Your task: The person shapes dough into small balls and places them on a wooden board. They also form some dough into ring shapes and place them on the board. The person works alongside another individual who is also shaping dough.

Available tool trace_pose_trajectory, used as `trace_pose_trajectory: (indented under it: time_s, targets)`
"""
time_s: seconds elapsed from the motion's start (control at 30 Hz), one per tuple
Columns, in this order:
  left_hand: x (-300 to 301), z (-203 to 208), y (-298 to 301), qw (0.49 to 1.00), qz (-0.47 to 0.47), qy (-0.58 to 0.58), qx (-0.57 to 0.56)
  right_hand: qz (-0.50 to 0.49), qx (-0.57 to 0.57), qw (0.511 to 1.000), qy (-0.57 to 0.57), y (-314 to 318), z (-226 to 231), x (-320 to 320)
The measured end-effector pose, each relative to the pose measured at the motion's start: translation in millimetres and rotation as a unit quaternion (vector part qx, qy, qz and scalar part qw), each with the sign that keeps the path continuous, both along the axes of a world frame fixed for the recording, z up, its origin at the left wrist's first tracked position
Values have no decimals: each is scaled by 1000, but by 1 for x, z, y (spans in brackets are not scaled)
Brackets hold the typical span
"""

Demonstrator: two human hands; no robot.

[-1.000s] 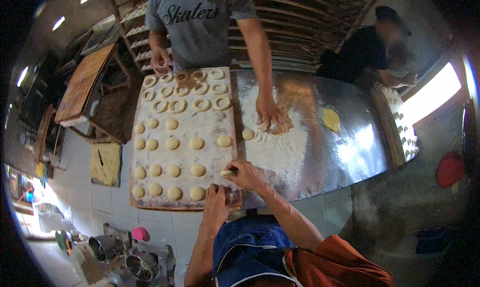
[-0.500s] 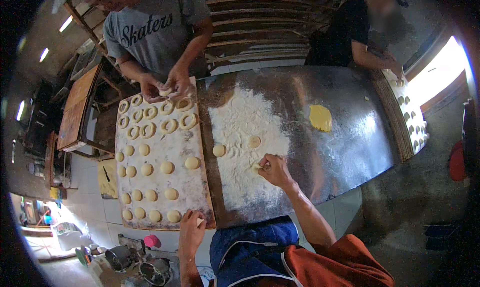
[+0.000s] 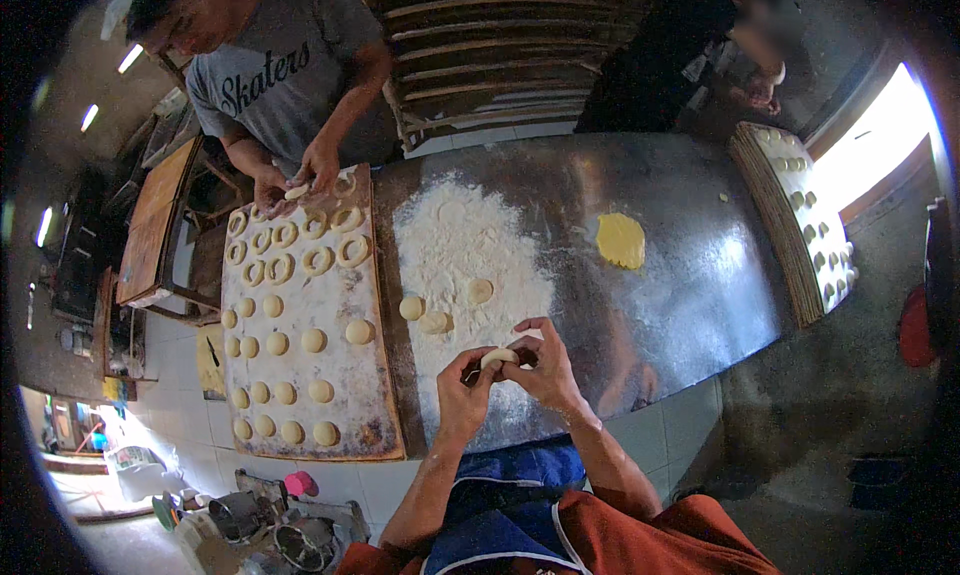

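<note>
My left hand (image 3: 464, 393) and my right hand (image 3: 545, 371) meet over the near part of the floured patch. Between their fingertips they pinch a small curved piece of dough (image 3: 498, 357), one hand at each end. Just beyond them a round dough ball (image 3: 411, 307) sits at the left edge of the flour (image 3: 470, 235), touching or close to a flatter dough piece (image 3: 435, 322). Another flour-dusted dough ball (image 3: 480, 291) lies further in on the white patch.
Left of the flour, a wooden board (image 3: 345, 400) carries dough balls in front and dough rings (image 3: 318, 261) behind. A co-worker's hands (image 3: 300, 175) hold dough over its far end. Yellow fat (image 3: 621, 241) lies on the metal table (image 3: 690, 275). Another dough-laden board (image 3: 800, 210) stands far right, near a second co-worker.
My left hand has come from the board's front edge to join my right hand over the flour. A flatter dough piece now lies beside the left ball. The view has shifted slightly.
</note>
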State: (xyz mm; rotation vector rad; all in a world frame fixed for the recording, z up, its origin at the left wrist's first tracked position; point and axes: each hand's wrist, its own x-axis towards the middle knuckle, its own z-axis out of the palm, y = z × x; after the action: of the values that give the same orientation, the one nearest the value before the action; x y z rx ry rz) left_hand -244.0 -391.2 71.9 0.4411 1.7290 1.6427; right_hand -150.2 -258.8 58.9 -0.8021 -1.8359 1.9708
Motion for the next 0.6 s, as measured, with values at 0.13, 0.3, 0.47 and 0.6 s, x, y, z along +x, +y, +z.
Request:
trace_pose_trajectory:
  time_s: [0.13, 0.3, 0.47, 0.6]
  targets:
    - [2, -33, -14, 970, 49, -179, 159, 222, -93, 970, 19, 9, 0, 2]
    - [8, -24, -49, 960, -39, -196, 195, 201, -340, 917, 58, -3, -19, -4]
    - [7, -55, -73, 914, 91, -234, 319, 99, -229, 968, 24, -55, -46, -18]
    - [8, -50, -76, 976, 166, 86, 107, 181, 300, 917, 188, -70, -53, -24]
